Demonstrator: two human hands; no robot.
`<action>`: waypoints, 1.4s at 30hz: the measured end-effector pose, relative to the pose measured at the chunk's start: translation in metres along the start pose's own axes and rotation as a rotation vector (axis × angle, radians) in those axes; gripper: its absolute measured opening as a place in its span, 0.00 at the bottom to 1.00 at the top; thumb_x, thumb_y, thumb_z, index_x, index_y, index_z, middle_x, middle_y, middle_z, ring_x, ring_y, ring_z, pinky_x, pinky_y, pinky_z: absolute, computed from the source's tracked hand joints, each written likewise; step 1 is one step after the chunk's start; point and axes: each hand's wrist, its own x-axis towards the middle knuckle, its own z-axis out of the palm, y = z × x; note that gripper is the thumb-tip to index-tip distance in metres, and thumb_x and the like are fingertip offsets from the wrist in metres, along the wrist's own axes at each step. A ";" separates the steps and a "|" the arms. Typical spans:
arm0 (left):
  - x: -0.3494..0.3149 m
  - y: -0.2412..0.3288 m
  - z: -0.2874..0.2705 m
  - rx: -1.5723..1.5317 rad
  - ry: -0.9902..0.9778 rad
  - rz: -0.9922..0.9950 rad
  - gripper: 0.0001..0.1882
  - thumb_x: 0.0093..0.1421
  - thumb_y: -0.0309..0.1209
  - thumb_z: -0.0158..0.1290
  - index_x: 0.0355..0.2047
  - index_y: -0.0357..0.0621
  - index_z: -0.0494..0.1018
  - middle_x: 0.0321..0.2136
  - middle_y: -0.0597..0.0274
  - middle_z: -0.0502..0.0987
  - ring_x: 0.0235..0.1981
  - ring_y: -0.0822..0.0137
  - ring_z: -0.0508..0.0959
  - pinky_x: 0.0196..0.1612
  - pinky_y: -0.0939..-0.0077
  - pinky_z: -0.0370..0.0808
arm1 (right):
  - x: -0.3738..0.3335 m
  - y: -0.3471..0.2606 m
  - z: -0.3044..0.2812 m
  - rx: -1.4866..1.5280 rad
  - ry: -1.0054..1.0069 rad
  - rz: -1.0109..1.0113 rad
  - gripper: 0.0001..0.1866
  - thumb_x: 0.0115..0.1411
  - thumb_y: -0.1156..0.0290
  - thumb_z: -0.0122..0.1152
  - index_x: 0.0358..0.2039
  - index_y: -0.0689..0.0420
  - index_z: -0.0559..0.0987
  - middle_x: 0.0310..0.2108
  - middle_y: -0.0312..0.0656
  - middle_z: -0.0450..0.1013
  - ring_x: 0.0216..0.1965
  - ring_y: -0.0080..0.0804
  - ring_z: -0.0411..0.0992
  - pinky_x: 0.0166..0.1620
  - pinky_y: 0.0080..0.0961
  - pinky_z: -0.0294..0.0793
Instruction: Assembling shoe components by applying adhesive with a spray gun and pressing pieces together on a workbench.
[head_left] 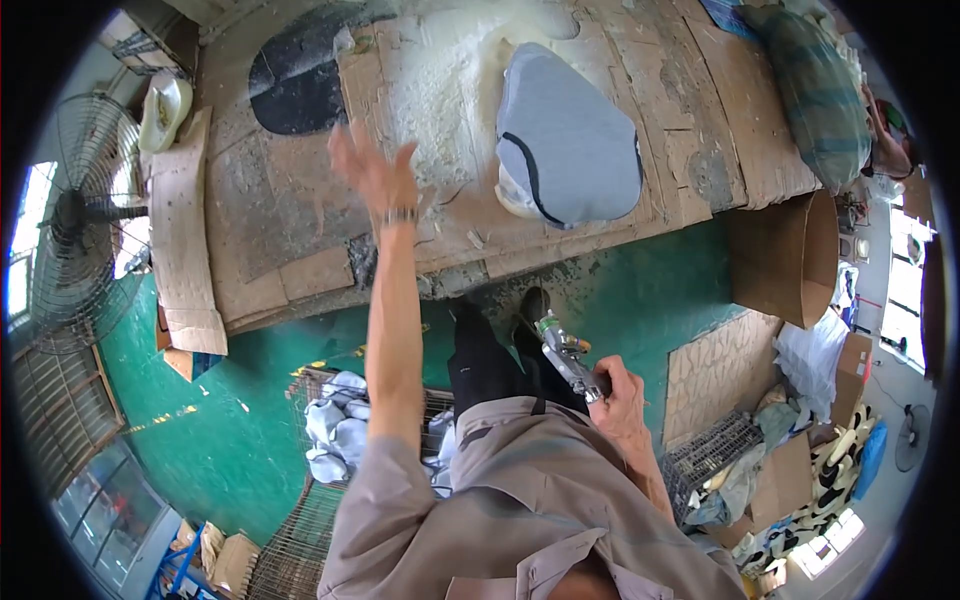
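Observation:
My left hand (pixel 375 175) is stretched out over the cardboard-covered table (pixel 280 200), its fingers spread and slightly blurred, with nothing in them. It is between a flat black piece (pixel 295 85) and a grey padded piece (pixel 570 130) with dark edging. Pale, crusty residue (pixel 445 110) coats the table beside the grey piece. Low at my right side, in front of the table edge, my right hand (pixel 622 400) is wrapped round a metal spray gun (pixel 568 358) with a green fitting at its far end.
A wire crate (pixel 305 400) of grey-white pieces (pixel 338 430) stands by my left leg. A large fan (pixel 75 210) is at the left. An open cardboard box (pixel 790 255) and a stuffed sack (pixel 820 95) are at the right, with another person's arm (pixel 888 145) beyond.

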 end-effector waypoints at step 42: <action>0.008 0.026 -0.047 -0.927 -0.929 -0.483 0.48 0.68 0.67 0.35 0.72 0.37 0.56 0.65 0.45 0.70 0.65 0.49 0.69 0.58 0.55 0.64 | 0.018 -0.055 0.040 -0.053 0.003 0.031 0.17 0.44 0.82 0.58 0.37 0.59 0.73 0.25 0.51 0.76 0.26 0.54 0.75 0.32 0.43 0.75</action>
